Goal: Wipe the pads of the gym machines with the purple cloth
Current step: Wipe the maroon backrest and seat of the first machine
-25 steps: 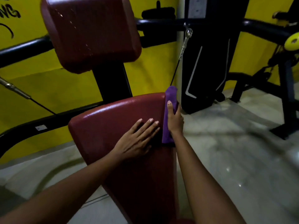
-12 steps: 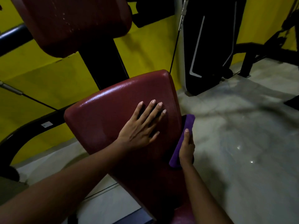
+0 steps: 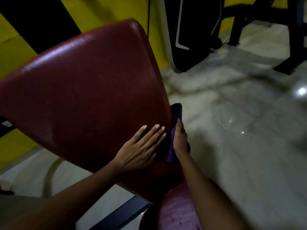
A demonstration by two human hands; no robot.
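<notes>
While our left hand [image 3: 137, 153] rests flat on the maroon back pad [image 3: 86, 90] near its lower right corner, fingers [image 3: 154, 130] straight and slightly spread, our right hand [image 3: 180, 140] holds the purple cloth [image 3: 170, 153] against the pad's right edge, thumb laid along the cloth; we cannot tell how its other fingers lie.

Most of the cloth [image 3: 170, 153] is tucked behind the right edge of the pad [image 3: 86, 90] and under the right hand [image 3: 180, 140], whose fingers are out of sight too. Pad runs off the left edge of the frame. Seat [image 3: 176, 213] gets chopped by the bottom edge, black machine [image 3: 196, 30] by the top. Floor [image 3: 249, 113] at right is smeared, and the sticker [image 3: 6, 124] at far left is unreadable.
</notes>
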